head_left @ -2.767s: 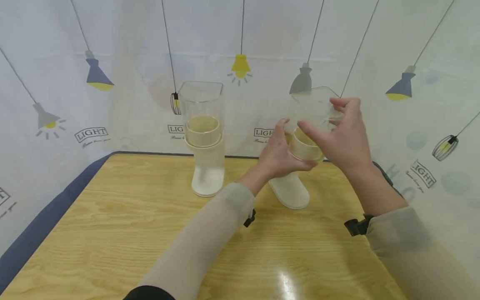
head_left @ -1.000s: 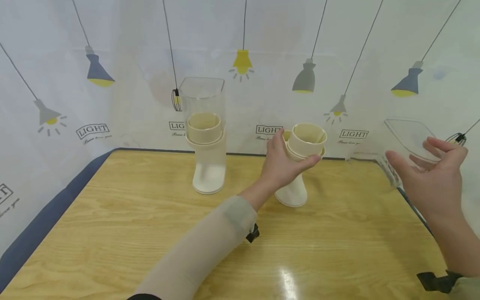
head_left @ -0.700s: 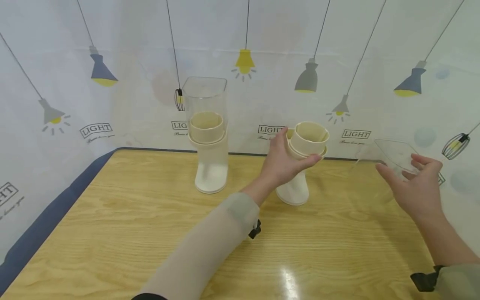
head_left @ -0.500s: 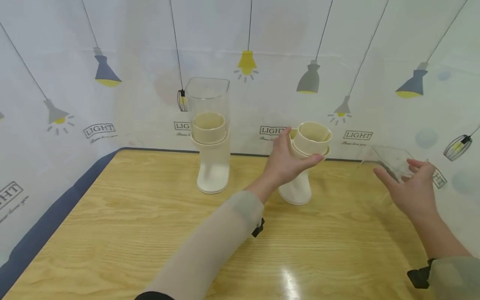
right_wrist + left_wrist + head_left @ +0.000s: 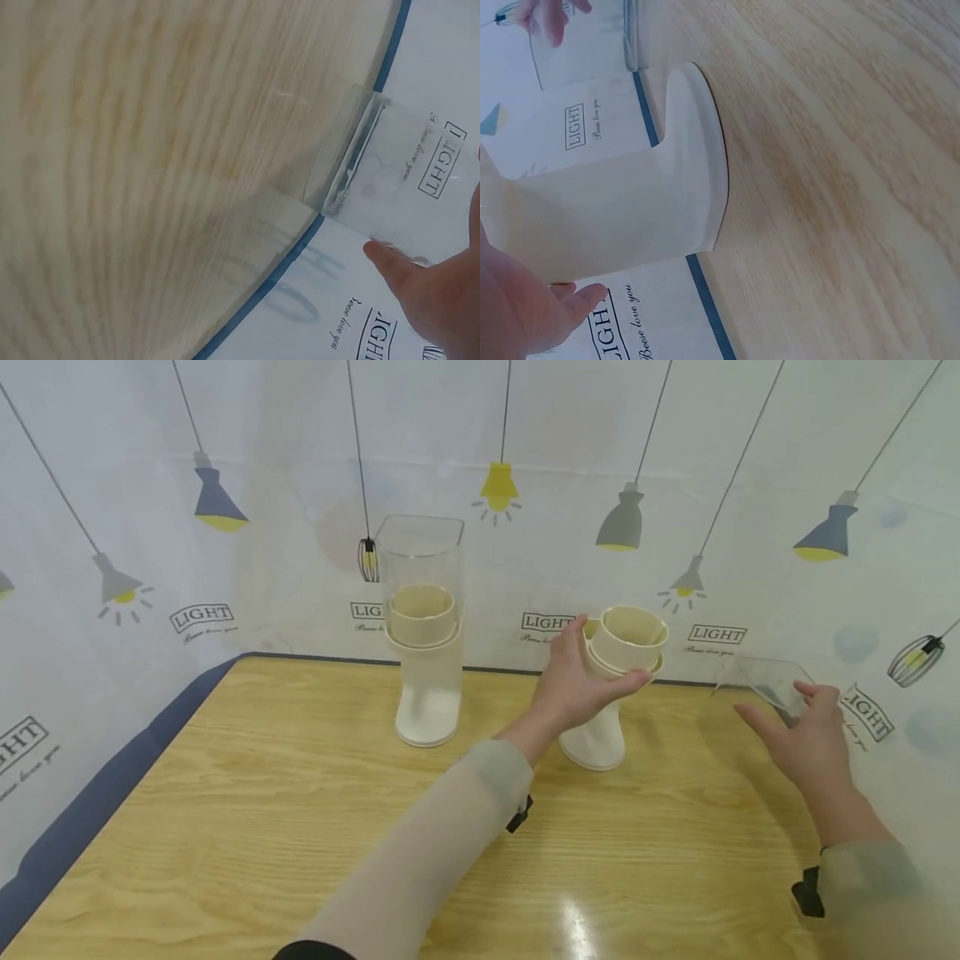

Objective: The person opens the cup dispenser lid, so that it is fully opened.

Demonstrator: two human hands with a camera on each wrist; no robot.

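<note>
Toward the back right, a cream dispenser base (image 5: 596,739) stands on the table, its round collar uncovered. My left hand (image 5: 573,685) grips it just below the collar, thumb toward me; its upright neck and rounded foot (image 5: 694,157) fill the left wrist view. To the right, a clear plastic container (image 5: 765,681) stands upright on the table in the far corner. My right hand (image 5: 810,739) holds it near the top between spread thumb and fingers; the right wrist view shows its thumb (image 5: 390,262) at the container's side. Some fingertips are hidden.
A matching cream dispenser (image 5: 427,702) with a clear container on top stands left of my left hand. The wooden table (image 5: 300,827) ends at a dark blue edge, where a printed curtain (image 5: 300,460) hangs close behind and at both sides.
The right hand has lifted the clear container off the base, carried it right and lowered it onto the table's far right corner. The left hand has kept its grip on the base.
</note>
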